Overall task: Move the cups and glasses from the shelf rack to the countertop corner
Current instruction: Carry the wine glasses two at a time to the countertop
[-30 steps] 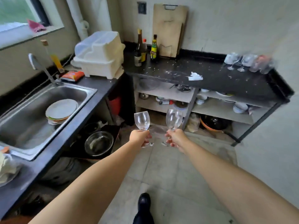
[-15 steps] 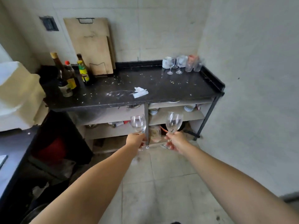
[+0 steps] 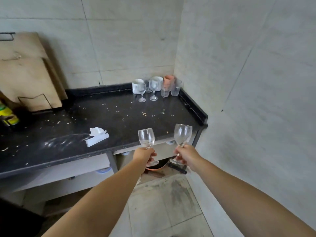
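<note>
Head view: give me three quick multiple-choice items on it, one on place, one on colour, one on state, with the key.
1. Where do the cups and glasses already moved stand?
A. back right corner of the countertop
B. front left edge
C. on the floor

2. What colour is the cup nearest the corner wall?
A. blue
B. pinkish orange
C. black

3. How are the two wine glasses in hand held?
A. upside down
B. lying flat
C. upright, by the stems

Key: 1 A, the cluster sits where the countertop meets both walls. 2 B, the pinkish orange cup. 3 C, the left hand and right hand grip the left wine glass and right wine glass, bowls up.
</note>
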